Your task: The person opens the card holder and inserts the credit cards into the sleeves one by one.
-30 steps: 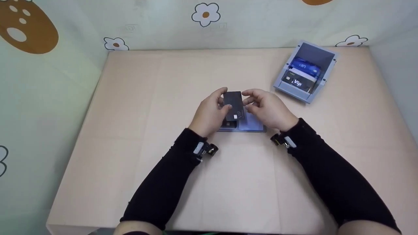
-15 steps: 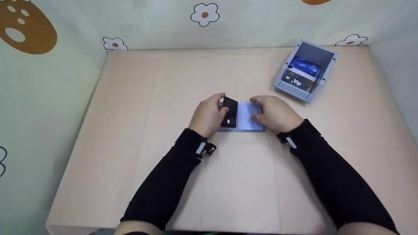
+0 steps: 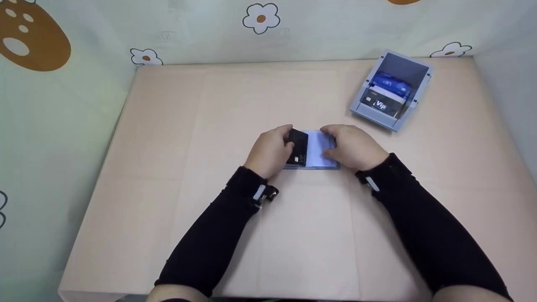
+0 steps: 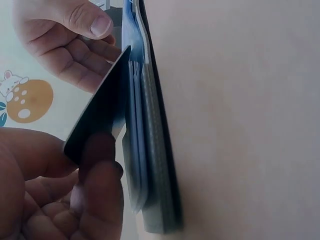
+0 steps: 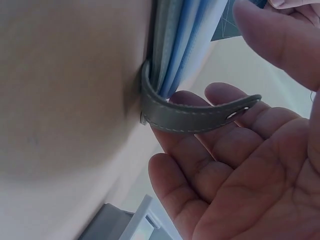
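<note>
My left hand (image 3: pixel 268 150) pinches a black VIP card (image 3: pixel 298 147) by its left edge. In the left wrist view the card tilts, its far edge against the sleeves of an open card holder (image 4: pixel 155 130), with more cards stacked in that side. The holder lies on the table with its clear right-hand sleeve page (image 3: pixel 319 151) turned up. My right hand (image 3: pixel 354 144) rests at the holder's right edge, thumb over the page. In the right wrist view its fingers lie loosely bent beside the holder's grey stitched strap (image 5: pixel 195 117), which curls upward.
A grey box (image 3: pixel 373 117) stands at the back right of the table (image 3: pixel 201 113), holding a blue card (image 3: pixel 392 84) and a black Vip card (image 3: pixel 382 104), among others. A flower-patterned wall covering (image 3: pixel 201 33) rises behind the table.
The black VIP card came down from above the holder to its left side, then shifted slightly right with my left hand. My right hand moved from beside the card to the holder's right edge.
</note>
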A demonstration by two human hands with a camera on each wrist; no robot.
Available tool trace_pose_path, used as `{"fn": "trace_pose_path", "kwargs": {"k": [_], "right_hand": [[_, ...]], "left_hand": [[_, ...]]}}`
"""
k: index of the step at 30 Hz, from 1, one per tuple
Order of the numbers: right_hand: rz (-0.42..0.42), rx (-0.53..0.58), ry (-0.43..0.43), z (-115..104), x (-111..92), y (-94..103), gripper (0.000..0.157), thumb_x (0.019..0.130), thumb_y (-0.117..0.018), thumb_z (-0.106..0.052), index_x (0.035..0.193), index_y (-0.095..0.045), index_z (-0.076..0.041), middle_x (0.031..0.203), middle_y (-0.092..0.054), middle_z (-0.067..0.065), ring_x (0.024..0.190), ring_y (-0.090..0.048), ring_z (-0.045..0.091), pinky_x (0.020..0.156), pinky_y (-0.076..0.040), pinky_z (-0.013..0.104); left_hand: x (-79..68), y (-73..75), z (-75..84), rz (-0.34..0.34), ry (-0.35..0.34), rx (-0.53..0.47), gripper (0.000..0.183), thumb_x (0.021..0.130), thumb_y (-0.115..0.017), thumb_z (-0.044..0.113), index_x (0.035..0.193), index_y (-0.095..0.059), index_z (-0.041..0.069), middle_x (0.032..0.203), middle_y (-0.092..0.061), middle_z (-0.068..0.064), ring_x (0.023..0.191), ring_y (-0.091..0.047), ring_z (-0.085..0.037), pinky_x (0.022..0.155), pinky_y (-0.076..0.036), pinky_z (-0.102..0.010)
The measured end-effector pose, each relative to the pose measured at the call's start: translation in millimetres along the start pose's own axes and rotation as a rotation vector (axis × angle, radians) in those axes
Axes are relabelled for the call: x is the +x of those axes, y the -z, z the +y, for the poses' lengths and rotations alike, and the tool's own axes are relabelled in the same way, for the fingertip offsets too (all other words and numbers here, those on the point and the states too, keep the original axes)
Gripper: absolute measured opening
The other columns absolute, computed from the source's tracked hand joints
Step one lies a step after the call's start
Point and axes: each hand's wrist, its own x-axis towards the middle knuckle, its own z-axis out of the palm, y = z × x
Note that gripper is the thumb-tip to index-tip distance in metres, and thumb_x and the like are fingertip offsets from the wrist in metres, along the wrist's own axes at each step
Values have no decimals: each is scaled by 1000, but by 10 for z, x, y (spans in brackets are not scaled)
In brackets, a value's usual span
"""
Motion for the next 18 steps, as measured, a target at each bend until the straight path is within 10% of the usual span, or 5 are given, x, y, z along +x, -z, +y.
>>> {"fn": "trace_pose_path", "kwargs": {"k": [18], "right_hand": [[-3, -2, 3, 21, -9, -1, 66, 91, -77, -15, 150, -53, 2, 144, -64, 21, 136, -59, 36, 120, -41, 52]], "left_hand": [[-2, -10, 56, -99, -34, 90, 48, 107, -58, 19, 154, -54, 10, 154, -59, -12, 145, -53, -26, 123, -40, -41]]}}
